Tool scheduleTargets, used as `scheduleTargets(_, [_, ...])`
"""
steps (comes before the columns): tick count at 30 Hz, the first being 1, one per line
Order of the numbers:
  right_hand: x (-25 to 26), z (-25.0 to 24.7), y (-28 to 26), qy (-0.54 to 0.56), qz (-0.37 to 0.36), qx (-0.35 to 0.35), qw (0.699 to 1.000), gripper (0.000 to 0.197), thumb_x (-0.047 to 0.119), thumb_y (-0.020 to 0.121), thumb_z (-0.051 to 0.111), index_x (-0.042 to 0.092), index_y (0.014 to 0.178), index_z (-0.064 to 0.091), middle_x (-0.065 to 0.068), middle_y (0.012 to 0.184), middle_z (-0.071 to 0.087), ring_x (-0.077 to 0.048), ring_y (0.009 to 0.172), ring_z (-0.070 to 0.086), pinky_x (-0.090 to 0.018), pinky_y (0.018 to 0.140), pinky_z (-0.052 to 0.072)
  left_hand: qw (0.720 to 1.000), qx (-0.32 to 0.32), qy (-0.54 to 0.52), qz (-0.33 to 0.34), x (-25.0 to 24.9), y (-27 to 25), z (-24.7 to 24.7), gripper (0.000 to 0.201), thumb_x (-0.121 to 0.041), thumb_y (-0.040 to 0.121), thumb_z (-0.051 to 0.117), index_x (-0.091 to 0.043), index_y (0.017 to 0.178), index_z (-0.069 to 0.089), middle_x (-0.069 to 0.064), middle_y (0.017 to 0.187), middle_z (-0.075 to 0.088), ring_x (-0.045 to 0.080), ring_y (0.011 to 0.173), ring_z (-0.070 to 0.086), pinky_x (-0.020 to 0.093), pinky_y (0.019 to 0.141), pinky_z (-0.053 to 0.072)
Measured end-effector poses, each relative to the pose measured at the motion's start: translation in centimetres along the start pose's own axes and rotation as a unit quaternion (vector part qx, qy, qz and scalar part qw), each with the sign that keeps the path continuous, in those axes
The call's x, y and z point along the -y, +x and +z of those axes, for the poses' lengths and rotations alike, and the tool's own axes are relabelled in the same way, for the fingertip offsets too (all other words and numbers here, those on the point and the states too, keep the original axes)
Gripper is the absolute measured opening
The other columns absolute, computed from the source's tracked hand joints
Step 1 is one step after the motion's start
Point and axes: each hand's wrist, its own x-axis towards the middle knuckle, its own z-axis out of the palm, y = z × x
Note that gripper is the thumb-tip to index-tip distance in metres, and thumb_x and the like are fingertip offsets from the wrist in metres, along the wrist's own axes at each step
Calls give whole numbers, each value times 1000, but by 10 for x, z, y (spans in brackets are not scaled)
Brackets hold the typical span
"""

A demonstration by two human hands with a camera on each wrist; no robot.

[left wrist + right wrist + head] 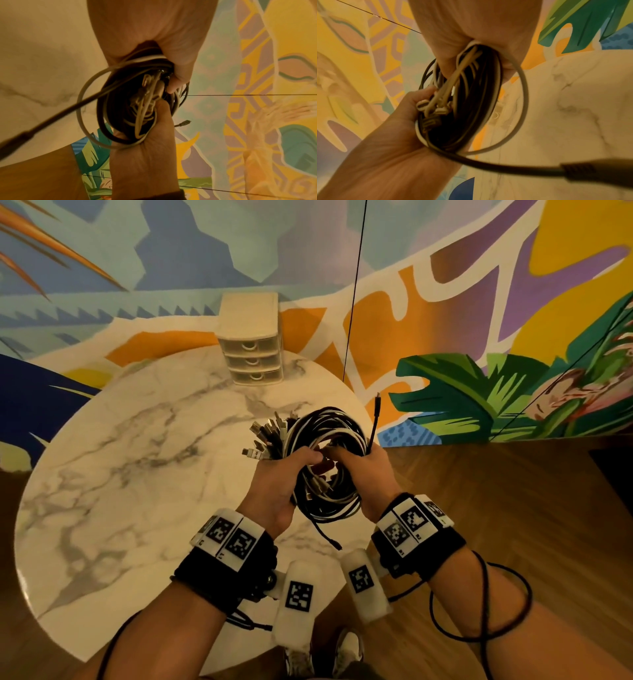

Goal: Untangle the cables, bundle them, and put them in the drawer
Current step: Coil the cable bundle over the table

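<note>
A coil of black and white cables (pixel 329 429) is held in the air over the right edge of the round marble table (pixel 137 457). My left hand (pixel 308 457) grips the coil's left side, where several plugs (pixel 263 436) stick out. On the coil's right side my right hand (pixel 337 455) grips it. One black end (pixel 376 409) pokes upward and another (pixel 330 537) dangles below. The left wrist view shows the coil (pixel 120 108) between my left hand (pixel 173 81) and right hand (pixel 145 155). In the right wrist view my right hand (pixel 453 65) and left hand (pixel 412 108) clasp the coil (pixel 471 108).
A small beige drawer unit (pixel 251 344) with three shut drawers stands at the table's far edge against the painted wall. A thin black cord (pixel 352 296) hangs down the wall behind the coil. Wooden floor (pixel 496 508) lies to the right; my shoes (pixel 346 648) are below.
</note>
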Motion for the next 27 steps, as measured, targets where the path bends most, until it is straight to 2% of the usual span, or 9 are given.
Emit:
scheduleTargets(3, [0,-6,5,3,25,11,1000,12,9,76,71,13,87,73,-10,87,74,-27,85,71,-43,83,57,999,-31,6,-8,3,2,7,14,-4,80,63,-2,91,70,13,80,72,25,71,68,35,68,55])
scheduleTargets(5, [0,-10,8,1,40,19,999,16,12,75,72,9,91,73,-12,89,74,-29,86,70,-46,87,56,999,-42,0,-16,6,3,11,12,-4,80,63,0,88,71,14,78,72,26,69,67,36,70,56])
scheduleTargets(10, [0,-21,12,8,52,45,998,9,8,78,70,8,86,73,-13,88,74,-28,87,70,-41,84,57,999,-38,17,-24,11,6,17,11,-6,80,63,-2,87,71,18,88,72,33,88,68,45,84,53])
scheduleTargets(13, [1,-27,16,6,48,45,998,8,7,78,70,8,85,73,-12,87,74,-26,85,71,-37,80,57,999,-35,18,-34,11,6,22,14,-9,80,64,-4,90,72,20,96,71,34,92,65,50,89,50])
scheduleTargets(16, [1,-32,23,-1,42,36,998,8,6,76,71,10,83,73,-11,86,74,-26,85,70,-39,81,57,999,-25,11,-46,11,8,28,16,-9,80,64,-3,94,71,21,102,70,33,98,66,50,93,50])
scheduleTargets(18, [1,-36,28,1,48,33,998,15,8,76,72,9,91,72,-12,88,74,-27,86,71,-44,84,57,999,-12,3,-51,12,9,32,17,-8,82,62,-1,94,71,21,102,70,33,101,66,48,94,50])
scheduleTargets(20, [1,-40,32,0,49,35,998,22,12,75,73,8,97,71,-11,91,74,-27,87,71,-46,86,56,999,-8,-14,-48,14,10,36,19,-7,84,60,1,98,69,20,99,71,31,95,68,44,90,53])
scheduleTargets(23, [2,-41,39,-11,46,58,997,30,19,72,76,12,100,70,-7,93,74,-24,89,70,-46,88,55,998,-34,-44,-39,20,13,37,24,-9,83,60,3,102,67,20,98,70,31,85,67,42,84,53])
scheduleTargets(27, [1,-41,43,-14,58,105,993,48,33,70,79,17,112,64,-4,103,72,-21,97,69,-46,93,53,993,-62,-93,-36,22,21,34,30,-9,82,59,4,108,65,21,103,68,30,91,65,40,84,54])
